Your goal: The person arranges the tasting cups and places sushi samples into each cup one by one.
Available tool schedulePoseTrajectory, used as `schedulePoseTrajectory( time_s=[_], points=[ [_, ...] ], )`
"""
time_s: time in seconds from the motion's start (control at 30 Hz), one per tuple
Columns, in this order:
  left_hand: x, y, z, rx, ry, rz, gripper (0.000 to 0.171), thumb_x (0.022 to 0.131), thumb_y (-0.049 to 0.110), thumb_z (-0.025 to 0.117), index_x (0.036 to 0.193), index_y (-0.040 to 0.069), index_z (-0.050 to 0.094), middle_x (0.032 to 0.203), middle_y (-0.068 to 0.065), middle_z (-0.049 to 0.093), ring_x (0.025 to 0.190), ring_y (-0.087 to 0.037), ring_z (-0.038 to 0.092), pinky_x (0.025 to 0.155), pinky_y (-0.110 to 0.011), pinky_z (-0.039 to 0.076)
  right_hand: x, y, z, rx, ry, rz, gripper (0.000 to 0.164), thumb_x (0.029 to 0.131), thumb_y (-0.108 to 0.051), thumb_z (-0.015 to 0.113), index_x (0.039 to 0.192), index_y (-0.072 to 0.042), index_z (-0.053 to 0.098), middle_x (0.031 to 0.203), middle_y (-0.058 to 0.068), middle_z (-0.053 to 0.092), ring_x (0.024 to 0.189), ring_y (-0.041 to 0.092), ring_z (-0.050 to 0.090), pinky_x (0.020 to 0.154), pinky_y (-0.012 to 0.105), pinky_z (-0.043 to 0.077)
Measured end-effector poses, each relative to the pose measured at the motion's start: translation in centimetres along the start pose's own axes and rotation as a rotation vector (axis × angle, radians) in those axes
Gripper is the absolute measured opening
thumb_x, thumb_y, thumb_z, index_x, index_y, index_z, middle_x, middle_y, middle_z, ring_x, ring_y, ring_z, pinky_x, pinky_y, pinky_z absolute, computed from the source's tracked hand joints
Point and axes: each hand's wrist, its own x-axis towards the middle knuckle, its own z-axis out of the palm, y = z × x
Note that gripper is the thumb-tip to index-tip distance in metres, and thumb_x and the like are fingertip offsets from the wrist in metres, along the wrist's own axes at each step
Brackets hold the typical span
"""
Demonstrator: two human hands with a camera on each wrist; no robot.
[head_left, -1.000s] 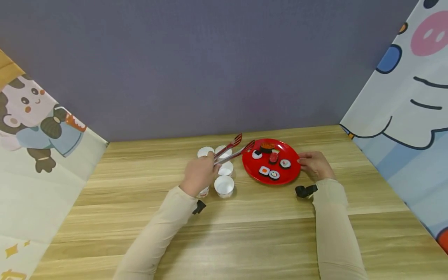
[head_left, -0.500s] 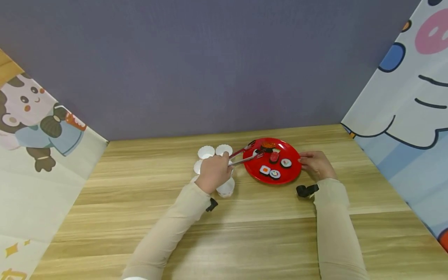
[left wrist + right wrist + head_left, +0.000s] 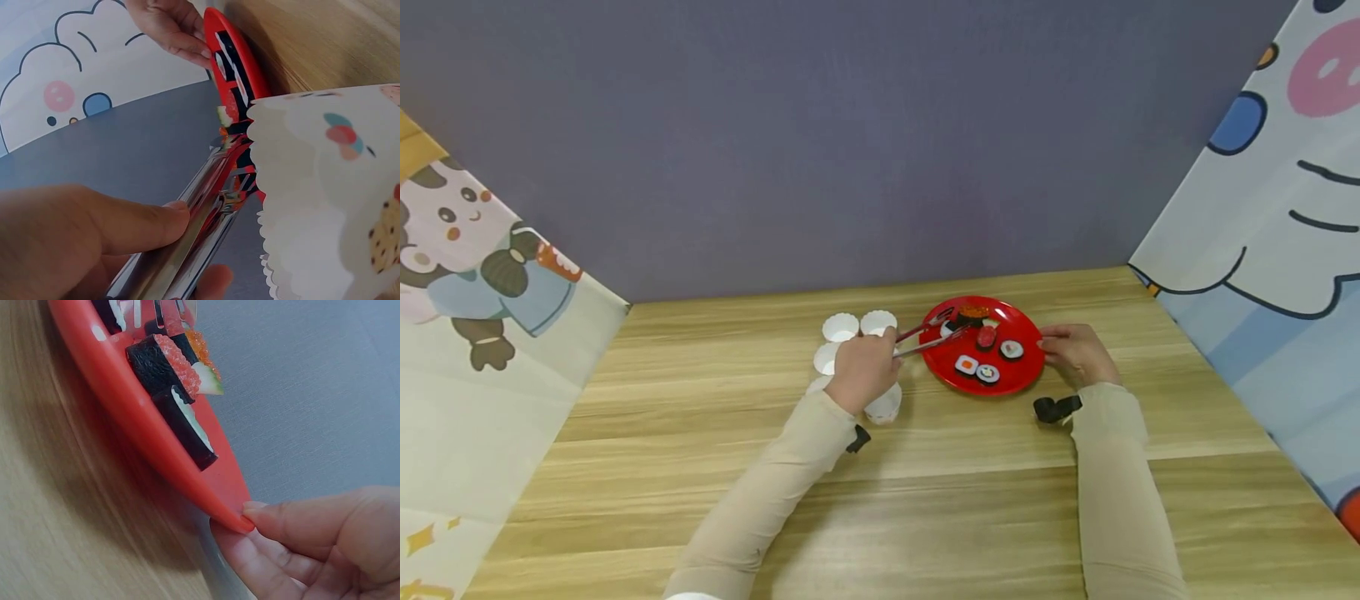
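Note:
My left hand (image 3: 863,370) grips metal tongs (image 3: 187,231) between thumb and fingers. Their slotted tips reach over the left side of a red plate (image 3: 936,367), on either side of a white-and-black sushi piece (image 3: 950,329); whether they touch it I cannot tell. My right hand (image 3: 1078,352) pinches the plate's right rim, thumb on top and fingers beneath, as the right wrist view shows. Several toy sushi pieces lie on the plate, among them an orange-topped piece (image 3: 973,312), a red-topped piece (image 3: 987,337) and a round roll (image 3: 1011,350).
Several white paper cups with scalloped rims stand left of the plate, such as a back cup (image 3: 840,327) and a front cup (image 3: 883,404). My left hand hides part of them. A grey wall (image 3: 880,150) rises behind the wooden table (image 3: 970,500).
The left hand has moved right, bringing the tong tips from the plate's left edge over the white-and-black sushi. The right hand stays on the rim.

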Motion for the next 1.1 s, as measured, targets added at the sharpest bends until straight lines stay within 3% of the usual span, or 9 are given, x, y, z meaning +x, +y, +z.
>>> schedulePoseTrajectory(
  time_s=[0.47,1.1],
  points=[
    [-0.1,-0.3,0.29,0.017,0.046,0.023,0.032,0.089,0.033,0.064,0.111,0.012,0.055,0.066,-0.001,0.06,0.052,-0.016,0.055,0.041,-0.032,0.039,-0.08,-0.08,-0.08,0.003,-0.008,-0.021,0.044,0.092,-0.002,0.049,0.131,0.017,0.04,0.118,0.025,0.053,0.073,0.001,0.061,0.074,0.022,0.053],
    [-0.5,-0.76,0.16,-0.04,0.076,0.029,0.028,0.088,0.034,0.064,0.102,0.013,0.052,0.063,0.0,0.058,0.052,-0.017,0.055,0.04,-0.034,0.037,-0.01,-0.09,-0.08,-0.011,-0.014,-0.01,0.044,0.093,-0.003,0.049,0.131,0.016,0.041,0.119,0.026,0.052,0.073,0.001,0.06,0.074,0.022,0.052]
  ],
)
